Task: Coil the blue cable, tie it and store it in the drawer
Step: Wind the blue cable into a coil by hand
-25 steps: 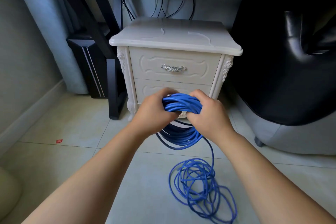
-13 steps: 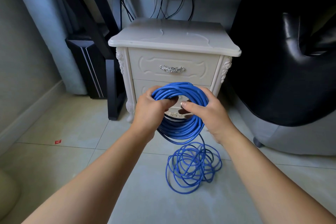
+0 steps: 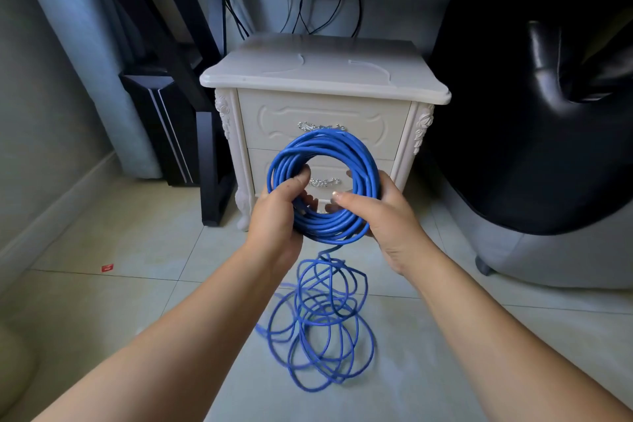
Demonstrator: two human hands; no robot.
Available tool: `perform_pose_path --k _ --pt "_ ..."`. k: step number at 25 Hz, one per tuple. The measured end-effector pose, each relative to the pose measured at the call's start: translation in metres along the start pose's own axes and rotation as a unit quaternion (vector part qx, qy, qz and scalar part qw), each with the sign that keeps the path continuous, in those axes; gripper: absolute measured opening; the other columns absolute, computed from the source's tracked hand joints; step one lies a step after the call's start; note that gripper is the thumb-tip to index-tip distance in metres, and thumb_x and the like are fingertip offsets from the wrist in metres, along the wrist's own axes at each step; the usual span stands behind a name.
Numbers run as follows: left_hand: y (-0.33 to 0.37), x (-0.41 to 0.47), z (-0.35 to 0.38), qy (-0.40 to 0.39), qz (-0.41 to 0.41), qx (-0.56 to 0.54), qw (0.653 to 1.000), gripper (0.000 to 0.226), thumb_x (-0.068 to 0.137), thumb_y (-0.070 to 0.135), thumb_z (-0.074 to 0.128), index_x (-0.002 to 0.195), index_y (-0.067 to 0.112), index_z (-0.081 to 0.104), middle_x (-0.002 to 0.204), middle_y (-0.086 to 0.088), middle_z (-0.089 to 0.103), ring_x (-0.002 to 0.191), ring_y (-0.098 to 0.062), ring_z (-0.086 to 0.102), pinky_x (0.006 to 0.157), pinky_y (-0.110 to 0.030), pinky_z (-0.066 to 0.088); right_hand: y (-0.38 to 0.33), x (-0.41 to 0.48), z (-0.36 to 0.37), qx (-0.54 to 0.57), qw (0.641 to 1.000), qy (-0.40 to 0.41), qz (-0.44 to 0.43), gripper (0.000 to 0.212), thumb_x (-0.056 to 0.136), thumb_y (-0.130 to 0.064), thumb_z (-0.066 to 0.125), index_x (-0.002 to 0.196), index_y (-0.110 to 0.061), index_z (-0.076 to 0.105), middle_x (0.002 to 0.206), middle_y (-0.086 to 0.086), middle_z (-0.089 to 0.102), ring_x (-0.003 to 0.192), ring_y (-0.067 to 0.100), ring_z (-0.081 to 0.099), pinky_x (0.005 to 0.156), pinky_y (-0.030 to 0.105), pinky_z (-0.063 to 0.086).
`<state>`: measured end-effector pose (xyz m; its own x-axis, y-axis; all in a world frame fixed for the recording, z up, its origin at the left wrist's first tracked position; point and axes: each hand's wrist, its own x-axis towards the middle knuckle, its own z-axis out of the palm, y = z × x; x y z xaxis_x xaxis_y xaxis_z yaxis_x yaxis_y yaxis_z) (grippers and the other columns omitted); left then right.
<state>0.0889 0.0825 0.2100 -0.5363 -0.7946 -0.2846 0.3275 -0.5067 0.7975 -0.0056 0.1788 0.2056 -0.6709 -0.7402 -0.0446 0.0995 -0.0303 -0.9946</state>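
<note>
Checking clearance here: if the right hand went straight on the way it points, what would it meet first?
The right hand grips the blue cable coil; beyond it, probably the lower drawer front, though depth is unclear.

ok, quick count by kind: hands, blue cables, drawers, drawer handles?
Hands: 2, left hand and right hand, both gripping the coil
Blue cable: 1, part coiled, part loose on the floor
Drawers: 2, upper drawer and lower drawer, both shut
Handles: 2, upper handle and lower handle
Total: 7
</note>
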Motion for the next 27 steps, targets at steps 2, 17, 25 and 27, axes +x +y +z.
perform_pose_path --k 2,17,25,27 --pt "-0.002 0.001 -0.002 -0.028 -0.03 0.033 0.999 0.007 0.089 0.015 0.067 0.083 0.013 0.063 0.055 0.003 0.049 0.058 -0.012 0.049 0.077 -0.036 0.046 0.001 0.001 0.001 0.023 0.999 0.029 0.0 0.026 0.084 0.008 0.057 0.095 -0.014 0.051 0.071 0.005 0.059 0.072 0.025 0.074 0.067 0.033 0.055" --pt "0.025 0.0 -0.009 -0.165 0.215 0.539 0.798 0.018 0.077 0.014 0.076 0.091 0.018 0.066 0.068 0.008 0.064 0.054 0.003 0.053 0.053 -0.009 0.039 -0.015 -0.003 -0.008 -0.308 0.944 -0.073 -0.09 0.032 0.076 0.002 0.058 0.095 -0.023 0.061 0.071 0.005 0.061 0.062 0.024 0.066 0.057 0.023 0.051" --pt "0.018 0.003 -0.003 -0.084 0.146 0.316 0.933 0.008 0.081 0.007 0.072 0.087 0.01 0.066 0.052 0.008 0.051 0.048 -0.009 0.044 0.052 -0.022 0.037 -0.017 -0.001 -0.021 -0.134 0.988 -0.073 -0.017 0.028 0.083 -0.02 0.073 0.109 -0.025 0.063 0.092 0.006 0.073 0.072 0.011 0.071 0.061 0.024 0.053" --pt "0.019 0.007 -0.003 -0.038 0.111 0.228 0.967 0.009 0.082 0.011 0.071 0.083 0.014 0.062 0.052 0.002 0.044 0.05 -0.015 0.042 0.055 -0.029 0.035 -0.011 -0.003 -0.019 -0.12 0.99 -0.071 0.025 0.037 0.082 -0.024 0.075 0.114 -0.022 0.059 0.097 0.014 0.073 0.077 0.015 0.071 0.062 0.031 0.057"
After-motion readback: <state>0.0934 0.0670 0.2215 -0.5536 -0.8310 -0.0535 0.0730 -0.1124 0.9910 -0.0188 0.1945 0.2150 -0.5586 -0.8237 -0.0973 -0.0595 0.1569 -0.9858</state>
